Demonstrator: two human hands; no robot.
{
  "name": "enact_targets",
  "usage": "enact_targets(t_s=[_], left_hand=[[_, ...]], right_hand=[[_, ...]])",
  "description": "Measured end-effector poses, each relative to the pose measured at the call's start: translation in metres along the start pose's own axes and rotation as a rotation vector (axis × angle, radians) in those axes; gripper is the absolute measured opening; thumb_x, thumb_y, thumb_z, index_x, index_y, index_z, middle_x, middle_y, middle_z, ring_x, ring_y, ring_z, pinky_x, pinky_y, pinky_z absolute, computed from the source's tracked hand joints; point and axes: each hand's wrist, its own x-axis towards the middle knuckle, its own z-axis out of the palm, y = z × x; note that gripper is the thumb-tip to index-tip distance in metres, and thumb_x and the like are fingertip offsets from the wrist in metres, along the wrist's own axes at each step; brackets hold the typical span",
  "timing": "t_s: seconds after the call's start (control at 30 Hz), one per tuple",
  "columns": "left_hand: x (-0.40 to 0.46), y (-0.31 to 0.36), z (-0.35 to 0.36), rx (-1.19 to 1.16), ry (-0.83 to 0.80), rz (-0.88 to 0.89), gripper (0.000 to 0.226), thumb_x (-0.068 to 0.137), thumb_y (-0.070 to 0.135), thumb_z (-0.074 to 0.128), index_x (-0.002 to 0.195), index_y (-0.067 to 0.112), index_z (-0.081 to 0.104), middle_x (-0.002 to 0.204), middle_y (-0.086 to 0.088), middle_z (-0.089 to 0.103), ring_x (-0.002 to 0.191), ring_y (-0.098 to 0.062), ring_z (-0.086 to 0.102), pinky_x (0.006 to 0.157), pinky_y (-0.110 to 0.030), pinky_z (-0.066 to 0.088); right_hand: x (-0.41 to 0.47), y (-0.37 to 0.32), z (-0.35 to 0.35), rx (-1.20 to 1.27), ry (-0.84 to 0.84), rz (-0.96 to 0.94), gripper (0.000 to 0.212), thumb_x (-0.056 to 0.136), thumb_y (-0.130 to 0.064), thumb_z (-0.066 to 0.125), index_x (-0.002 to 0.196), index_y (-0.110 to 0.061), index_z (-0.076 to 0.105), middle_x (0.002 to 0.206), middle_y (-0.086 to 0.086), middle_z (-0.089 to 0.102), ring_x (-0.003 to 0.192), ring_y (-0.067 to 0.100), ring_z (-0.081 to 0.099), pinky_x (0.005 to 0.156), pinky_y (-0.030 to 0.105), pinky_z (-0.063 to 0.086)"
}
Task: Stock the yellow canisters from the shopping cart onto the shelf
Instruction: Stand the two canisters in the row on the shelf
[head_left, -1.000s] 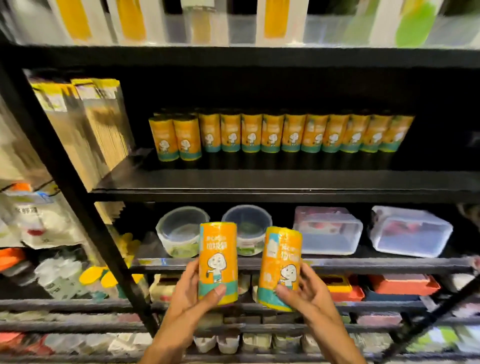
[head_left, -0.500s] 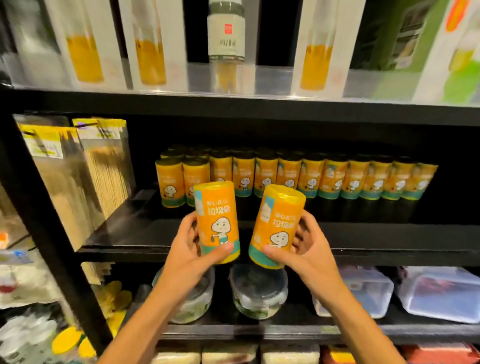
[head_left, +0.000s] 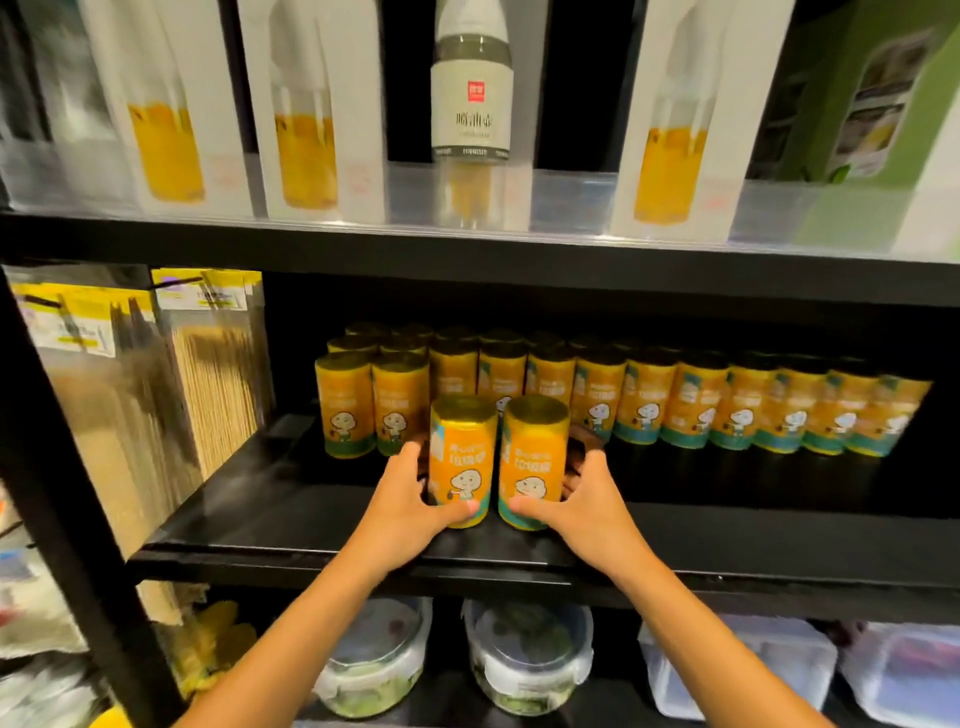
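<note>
Left hand (head_left: 402, 506) and right hand (head_left: 587, 506), fingers curled around one yellow canister each (head_left: 461, 462) (head_left: 532, 460), both upright on the black shelf (head_left: 311, 525), just ahead of the stocked canister rows (head_left: 649, 405). Pushed back too fast or tilted, either could topple neighbouring canisters.

A black shelf (head_left: 291, 525) spans the middle of the frame. Rows of yellow canisters (head_left: 644, 402) are stood upright along its back, from centre to right. Two more canisters (head_left: 460, 460) are set upright side by side in front of them, nearer the front edge, at centre frame.
</note>
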Motion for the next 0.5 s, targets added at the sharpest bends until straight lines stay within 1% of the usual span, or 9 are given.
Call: enact_targets(t_s=[0.07, 0.13, 0.23, 0.27, 0.33, 0.37, 0.4, 0.47, 0.5], left_hand=[[0.007, -0.002, 0.0, 0.233, 0.034, 0.018, 0.058, 0.07, 0.031, 0.089, 0.113, 0.021, 0.052, 0.115, -0.002, 0.051, 0.113, -0.014, 0.049, 0.094, -0.028, 0.045], [0.013, -0.006, -0.001, 0.379, 0.074, -0.007, 0.058, 0.071, 0.04, 0.087, 0.111, 0.017, 0.053, 0.108, -0.002, 0.048, 0.11, -0.017, 0.043, 0.093, -0.032, 0.045], [0.021, -0.008, -0.001, 0.407, 0.125, -0.047, 0.054, 0.067, 0.048, 0.087, 0.096, 0.014, 0.056, 0.098, -0.003, 0.056, 0.097, -0.021, 0.056, 0.083, -0.041, 0.054], [0.025, -0.007, -0.002, 0.445, 0.146, -0.054, 0.054, 0.067, 0.05, 0.086, 0.089, 0.013, 0.055, 0.093, -0.003, 0.058, 0.091, -0.023, 0.058, 0.077, -0.042, 0.055], [0.03, -0.001, -0.003, 0.534, 0.173, -0.06, 0.05, 0.072, 0.05, 0.082, 0.081, 0.013, 0.051, 0.079, -0.001, 0.057, 0.085, -0.028, 0.062, 0.068, -0.039, 0.052], [0.032, 0.004, -0.004, 0.584, 0.18, -0.058, 0.044, 0.076, 0.048, 0.08, 0.083, 0.014, 0.052, 0.075, 0.0, 0.055, 0.086, -0.031, 0.064, 0.067, -0.038, 0.051], [0.034, 0.008, -0.004, 0.618, 0.191, -0.052, 0.042, 0.078, 0.045, 0.078, 0.094, 0.014, 0.055, 0.077, -0.001, 0.056, 0.089, -0.034, 0.065, 0.069, -0.038, 0.052], [0.035, 0.011, -0.005, 0.604, 0.224, -0.043, 0.067, 0.079, 0.039, 0.077, 0.132, 0.015, 0.044, 0.096, -0.008, 0.065, 0.095, -0.038, 0.065, 0.075, -0.041, 0.054], [0.033, 0.013, -0.006, 0.582, 0.231, -0.028, 0.077, 0.078, 0.038, 0.077, 0.14, 0.017, 0.035, 0.104, -0.011, 0.067, 0.097, -0.04, 0.064, 0.076, -0.042, 0.053]], right_hand=[[0.008, 0.004, 0.0, -0.067, 0.013, 0.01, 0.075, 0.061, -0.02, 0.095, 0.118, -0.02, 0.046, 0.112, -0.005, 0.067, 0.099, 0.007, 0.069, 0.089, 0.037, 0.059], [0.015, 0.004, 0.0, -0.15, 0.043, -0.016, 0.071, 0.06, -0.027, 0.095, 0.118, -0.023, 0.053, 0.107, -0.008, 0.07, 0.095, 0.005, 0.069, 0.083, 0.029, 0.058], [0.026, 0.003, 0.004, -0.226, 0.082, -0.047, 0.073, 0.063, -0.029, 0.093, 0.126, -0.021, 0.056, 0.108, -0.005, 0.072, 0.093, 0.006, 0.068, 0.074, 0.012, 0.053], [0.03, 0.003, 0.008, -0.241, 0.096, -0.051, 0.077, 0.064, -0.03, 0.093, 0.129, -0.02, 0.054, 0.111, -0.003, 0.071, 0.096, 0.009, 0.068, 0.074, 0.012, 0.053], [0.039, 0.008, 0.014, -0.254, 0.119, -0.062, 0.093, 0.061, -0.032, 0.093, 0.139, -0.027, 0.045, 0.122, -0.002, 0.067, 0.107, 0.015, 0.066, 0.087, 0.028, 0.057], [0.043, 0.008, 0.016, -0.256, 0.14, -0.059, 0.098, 0.059, -0.032, 0.092, 0.143, -0.031, 0.041, 0.127, -0.001, 0.064, 0.112, 0.017, 0.065, 0.093, 0.037, 0.057], [0.049, 0.011, 0.018, -0.259, 0.148, -0.068, 0.1, 0.059, -0.031, 0.092, 0.144, -0.033, 0.04, 0.13, 0.0, 0.063, 0.115, 0.019, 0.064, 0.095, 0.042, 0.056], [0.053, 0.007, 0.021, -0.269, 0.132, -0.085, 0.093, 0.063, -0.026, 0.092, 0.142, -0.027, 0.044, 0.13, 0.002, 0.063, 0.117, 0.021, 0.063, 0.097, 0.043, 0.055], [0.053, 0.004, 0.022, -0.274, 0.129, -0.075, 0.088, 0.064, -0.026, 0.092, 0.14, -0.024, 0.047, 0.129, 0.002, 0.064, 0.116, 0.021, 0.063, 0.097, 0.043, 0.054]])
